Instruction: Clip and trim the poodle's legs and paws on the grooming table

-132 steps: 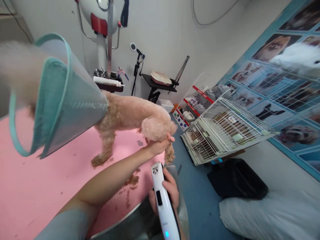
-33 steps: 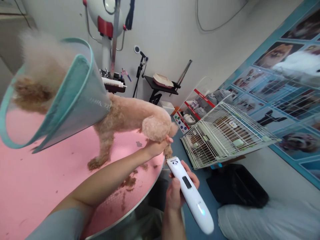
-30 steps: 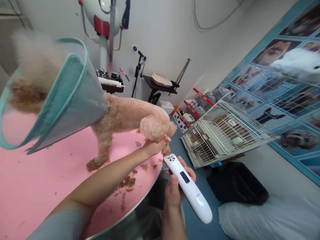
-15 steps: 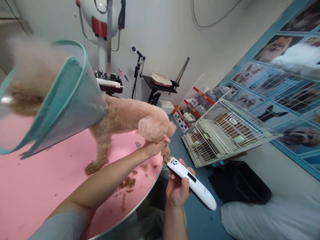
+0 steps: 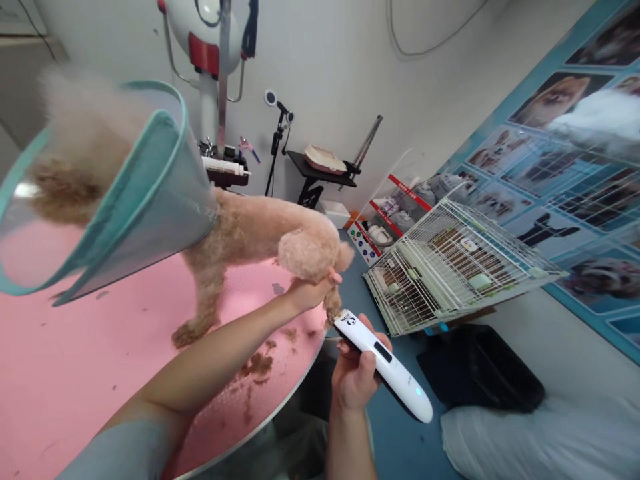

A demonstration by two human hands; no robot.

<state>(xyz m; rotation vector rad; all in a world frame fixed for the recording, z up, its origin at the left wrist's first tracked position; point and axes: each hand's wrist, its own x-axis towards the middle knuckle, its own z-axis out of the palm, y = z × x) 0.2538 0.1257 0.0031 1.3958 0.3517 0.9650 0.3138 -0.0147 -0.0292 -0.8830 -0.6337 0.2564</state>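
Clipper (image 5: 393, 373) now meets the hind paw (image 5: 332, 313), no longer apart

Its blade (image 5: 340, 317) appears to touch the paw at the tabletop's (image 5: 125, 333) edge. The right hand (image 5: 353, 385) is closed around the clipper; the left hand (image 5: 311, 295) curls around the leg (image 5: 332, 294) just above. Best to steady the leg gently and press lightly, as the dog (image 5: 280, 223), in a cone (image 5: 185, 207), could shift. Loose hair (image 5: 261, 365) lies nearby.

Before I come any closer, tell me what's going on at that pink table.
A person's left hand holds a hind leg of a tan dog wearing a teal-edged cone collar on the pink table. The right hand grips a white hair clipper, its head at the hind paw. Brown fur tufts lie on the table.
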